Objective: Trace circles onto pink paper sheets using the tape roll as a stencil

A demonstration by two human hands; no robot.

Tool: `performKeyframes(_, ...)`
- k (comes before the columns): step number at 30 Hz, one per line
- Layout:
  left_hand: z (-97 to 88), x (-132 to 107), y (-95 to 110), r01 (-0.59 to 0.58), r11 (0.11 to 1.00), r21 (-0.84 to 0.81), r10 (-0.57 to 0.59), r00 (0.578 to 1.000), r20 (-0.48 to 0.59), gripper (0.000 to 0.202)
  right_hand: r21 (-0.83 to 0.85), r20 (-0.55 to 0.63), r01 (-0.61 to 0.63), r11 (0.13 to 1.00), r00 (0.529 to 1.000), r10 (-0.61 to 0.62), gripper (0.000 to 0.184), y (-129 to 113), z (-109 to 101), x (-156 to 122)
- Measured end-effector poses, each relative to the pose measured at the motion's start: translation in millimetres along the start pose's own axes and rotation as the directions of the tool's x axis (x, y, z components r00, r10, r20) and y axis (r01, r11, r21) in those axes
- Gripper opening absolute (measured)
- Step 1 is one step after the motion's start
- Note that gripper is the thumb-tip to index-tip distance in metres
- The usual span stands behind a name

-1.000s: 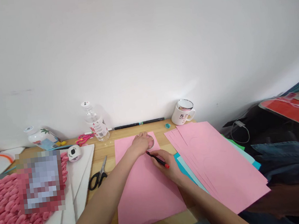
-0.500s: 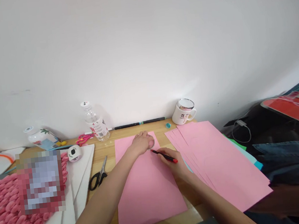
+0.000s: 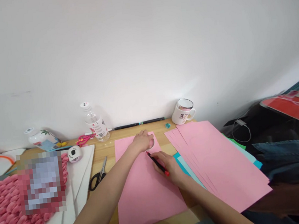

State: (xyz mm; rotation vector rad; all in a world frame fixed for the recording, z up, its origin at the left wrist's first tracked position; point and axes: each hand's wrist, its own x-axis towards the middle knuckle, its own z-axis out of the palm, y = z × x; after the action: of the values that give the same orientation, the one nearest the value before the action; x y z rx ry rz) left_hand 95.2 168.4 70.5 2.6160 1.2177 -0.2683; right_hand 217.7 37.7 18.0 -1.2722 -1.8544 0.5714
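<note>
A pink sheet of paper [image 3: 145, 198] lies in front of me on the wooden table. Near its top edge my left hand [image 3: 141, 141] presses a small round see-through object [image 3: 152, 144] onto the paper, fingers closed over it. Its exact kind is hard to make out. A black pen with a red end [image 3: 159, 165] is in the closed fingers of my right hand [image 3: 170, 164]. The pen's tip is at the paper, just below the round object.
Black-handled scissors [image 3: 99, 176] lie left of the sheet. Right of it is a stack of pink paper [image 3: 225, 168]. A bottle [image 3: 97, 126], black pens [image 3: 140, 123] and a white mug [image 3: 183, 112] stand or lie along the wall. Pink ruffled material [image 3: 6, 198] covers the left.
My right hand and the pen have moved a little left and down, around the lower side of the round object. My left hand has stayed almost in place.
</note>
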Motion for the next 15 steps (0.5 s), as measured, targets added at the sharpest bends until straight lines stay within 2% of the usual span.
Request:
performKeyframes(7, -5.1, 0.7, 0.8, 0.02, 1.0, 0.012, -0.021, 0.999, 0.026, 0.031, -0.191, 0.175, 0.117, 0.975, 0.981, -0.083, 0.048, 0.2, 8.5, 12.7)
performKeyframes(15, -3.9, 2.8, -0.3, 0.026, 0.999, 0.019, -0.027, 0.999, 0.032, 0.031, -0.226, 0.209, 0.149, 0.963, 0.973, -0.102, 0.05, 1.8, 7.9, 15.0)
